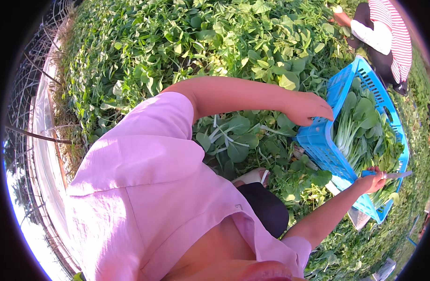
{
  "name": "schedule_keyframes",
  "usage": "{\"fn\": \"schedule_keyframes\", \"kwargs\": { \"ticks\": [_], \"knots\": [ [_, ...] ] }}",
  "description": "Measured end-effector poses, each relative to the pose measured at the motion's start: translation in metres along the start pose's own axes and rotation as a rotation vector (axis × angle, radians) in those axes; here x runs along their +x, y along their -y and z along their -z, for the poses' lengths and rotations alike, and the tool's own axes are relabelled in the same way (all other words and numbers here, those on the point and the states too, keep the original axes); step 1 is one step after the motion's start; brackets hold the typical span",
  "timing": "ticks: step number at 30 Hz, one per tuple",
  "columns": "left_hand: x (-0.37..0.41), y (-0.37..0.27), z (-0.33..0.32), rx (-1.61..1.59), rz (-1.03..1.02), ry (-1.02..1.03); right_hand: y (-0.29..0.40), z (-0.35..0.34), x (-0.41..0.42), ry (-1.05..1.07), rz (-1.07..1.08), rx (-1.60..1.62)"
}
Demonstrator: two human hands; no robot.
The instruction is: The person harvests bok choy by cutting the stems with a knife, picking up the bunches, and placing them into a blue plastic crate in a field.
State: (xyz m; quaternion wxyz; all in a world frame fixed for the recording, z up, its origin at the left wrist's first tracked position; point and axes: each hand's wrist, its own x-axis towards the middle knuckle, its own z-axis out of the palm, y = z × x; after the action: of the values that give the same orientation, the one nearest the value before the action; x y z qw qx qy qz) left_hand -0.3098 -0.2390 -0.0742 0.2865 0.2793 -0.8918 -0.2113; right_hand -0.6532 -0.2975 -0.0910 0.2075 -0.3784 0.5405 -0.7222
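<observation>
My left hand (311,109) is at the near rim of a blue plastic crate (323,140), its fingertips bent over the edge and its thumb against the outside. Leafy greens with pale stalks, like bok choy (362,116), fill the crate, which looks tilted. At the crate's lower side in the picture, my right hand (371,182) grips a knife (399,175) by its blue handle; the blade points right, across the crate. Some leafy greens with pale stalks (232,135) lie below my left forearm, among growing plants.
Dense green plants (215,38) surround me. Past the crate a person in a striped top (399,45) crouches, one hand among the plants. My foot in a light shoe (251,177) is near the crate. Plastic sheeting (43,154) and a wire frame run along the left edge.
</observation>
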Motion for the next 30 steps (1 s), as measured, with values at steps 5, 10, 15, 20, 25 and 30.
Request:
{"fn": "schedule_keyframes", "kwargs": {
  "ticks": [5, 10, 15, 20, 25, 30],
  "knots": [
    [-0.215, -0.014, 0.080, 0.125, 0.847, 0.297, 0.001, -0.006, 0.001, 0.076, -0.013, -0.157],
    [-0.389, -0.035, 0.094, 0.223, 1.450, 0.578, 0.020, -0.018, -0.009, 0.168, 0.001, -0.539],
    [-0.495, -0.058, 0.071, 0.099, 1.509, 0.043, 0.068, -0.083, -0.073, 0.366, 0.229, -0.306],
    [-0.501, -0.041, 0.038, -0.107, 1.427, 0.107, 0.068, -0.150, -0.138, 0.832, 0.229, -0.321],
    [-0.573, -0.111, -0.027, -0.489, 1.459, -0.192, 0.076, -0.197, -0.242, 1.286, -0.082, -0.115],
    [-0.563, -0.189, -0.026, -0.509, 1.790, -0.479, 0.016, -0.184, -0.306, 1.668, 0.274, -0.113]
  ]
}}
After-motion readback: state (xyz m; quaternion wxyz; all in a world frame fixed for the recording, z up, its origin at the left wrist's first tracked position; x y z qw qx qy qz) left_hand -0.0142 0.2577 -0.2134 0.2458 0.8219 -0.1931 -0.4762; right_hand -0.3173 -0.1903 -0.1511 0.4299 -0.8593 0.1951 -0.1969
